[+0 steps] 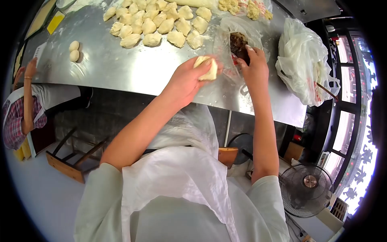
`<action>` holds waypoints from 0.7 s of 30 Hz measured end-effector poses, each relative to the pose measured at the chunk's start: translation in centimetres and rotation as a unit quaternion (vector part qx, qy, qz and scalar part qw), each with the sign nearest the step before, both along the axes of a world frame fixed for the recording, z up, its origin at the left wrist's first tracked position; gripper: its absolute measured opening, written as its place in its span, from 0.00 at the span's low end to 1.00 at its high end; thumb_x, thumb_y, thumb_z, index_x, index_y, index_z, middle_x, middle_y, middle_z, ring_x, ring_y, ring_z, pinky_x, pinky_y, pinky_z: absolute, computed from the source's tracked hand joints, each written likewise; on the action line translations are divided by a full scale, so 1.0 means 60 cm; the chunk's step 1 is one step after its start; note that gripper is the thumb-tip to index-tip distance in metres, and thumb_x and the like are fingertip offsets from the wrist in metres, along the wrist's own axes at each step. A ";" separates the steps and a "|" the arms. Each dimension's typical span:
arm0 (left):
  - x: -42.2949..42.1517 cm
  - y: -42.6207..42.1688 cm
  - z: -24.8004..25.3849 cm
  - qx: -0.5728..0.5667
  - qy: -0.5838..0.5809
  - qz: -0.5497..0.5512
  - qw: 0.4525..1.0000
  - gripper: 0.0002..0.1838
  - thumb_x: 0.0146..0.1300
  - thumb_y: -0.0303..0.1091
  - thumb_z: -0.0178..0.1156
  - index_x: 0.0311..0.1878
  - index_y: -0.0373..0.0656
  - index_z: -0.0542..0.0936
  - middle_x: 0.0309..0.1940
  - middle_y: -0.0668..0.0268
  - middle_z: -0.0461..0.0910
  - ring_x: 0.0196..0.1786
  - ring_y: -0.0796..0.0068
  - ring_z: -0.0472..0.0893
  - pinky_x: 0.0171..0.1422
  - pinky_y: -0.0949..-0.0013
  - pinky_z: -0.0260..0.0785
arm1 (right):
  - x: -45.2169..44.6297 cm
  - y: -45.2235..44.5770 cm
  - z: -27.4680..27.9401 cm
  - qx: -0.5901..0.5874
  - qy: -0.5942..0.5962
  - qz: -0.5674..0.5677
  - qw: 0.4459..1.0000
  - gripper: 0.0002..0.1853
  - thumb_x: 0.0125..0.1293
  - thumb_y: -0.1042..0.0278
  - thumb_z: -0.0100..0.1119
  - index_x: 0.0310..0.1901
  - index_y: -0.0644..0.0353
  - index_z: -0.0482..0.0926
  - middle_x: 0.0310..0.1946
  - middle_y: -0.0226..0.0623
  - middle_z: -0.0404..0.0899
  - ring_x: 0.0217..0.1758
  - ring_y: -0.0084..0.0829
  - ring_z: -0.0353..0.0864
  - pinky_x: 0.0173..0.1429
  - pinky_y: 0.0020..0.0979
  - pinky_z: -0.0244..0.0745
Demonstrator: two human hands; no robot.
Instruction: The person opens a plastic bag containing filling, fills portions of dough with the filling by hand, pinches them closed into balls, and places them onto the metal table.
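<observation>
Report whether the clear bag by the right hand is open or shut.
Open: the clear bag is spread apart, leaving the dark mass inside exposed, with the right hand touching it.

Pale grey-green short-sleeved shirt (98,197), white apron (177,169), seemingly a dark strap (149,151) at the waist.

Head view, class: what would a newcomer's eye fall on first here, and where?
First come the dough lumps crowded at the top middle of the picture, on the metal table. Then the pale dough piece in the left grip, below them, and the dark mass in a plastic bag at the right grip, further right. Two egg-like objects also stand out at upper left.
</observation>
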State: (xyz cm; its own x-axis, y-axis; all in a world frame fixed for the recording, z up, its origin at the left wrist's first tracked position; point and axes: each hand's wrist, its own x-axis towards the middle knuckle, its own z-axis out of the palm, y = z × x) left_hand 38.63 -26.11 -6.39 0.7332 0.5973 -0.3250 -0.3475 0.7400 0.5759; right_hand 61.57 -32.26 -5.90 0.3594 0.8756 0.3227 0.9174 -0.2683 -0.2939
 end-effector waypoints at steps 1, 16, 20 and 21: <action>0.025 0.010 -0.001 0.007 -0.004 0.010 1.000 0.21 0.79 0.36 0.58 0.68 0.35 0.73 0.58 0.58 0.82 0.60 0.67 0.83 0.69 0.62 0.75 | 0.003 0.006 -0.001 -0.014 -0.032 0.010 0.999 0.26 0.60 0.68 0.75 0.61 0.59 0.82 0.58 0.45 0.80 0.58 0.50 0.81 0.58 0.44 0.78; 0.219 0.082 -0.066 0.260 0.179 0.125 0.940 0.14 0.73 0.31 0.59 0.58 0.39 0.80 0.49 0.63 0.85 0.41 0.79 0.79 0.35 0.70 0.72 | 0.019 0.052 -0.031 -0.031 -0.119 0.064 0.990 0.19 0.47 0.71 0.71 0.43 0.58 0.78 0.42 0.42 0.78 0.39 0.50 0.81 0.44 0.48 0.79; 0.218 0.073 -0.043 0.223 0.208 0.103 0.947 0.14 0.72 0.31 0.59 0.57 0.37 0.82 0.47 0.62 0.86 0.42 0.74 0.81 0.39 0.67 0.75 | 0.040 0.057 -0.042 -0.022 -0.105 0.118 0.987 0.18 0.45 0.71 0.70 0.40 0.58 0.77 0.40 0.43 0.78 0.36 0.51 0.80 0.42 0.49 0.77; 0.224 0.074 -0.051 0.270 0.226 0.122 0.928 0.14 0.71 0.31 0.59 0.57 0.37 0.82 0.47 0.60 0.86 0.43 0.71 0.82 0.42 0.66 0.75 | 0.042 0.058 -0.046 -0.011 -0.099 0.125 0.987 0.16 0.46 0.70 0.70 0.37 0.57 0.76 0.38 0.41 0.77 0.35 0.50 0.80 0.41 0.47 0.76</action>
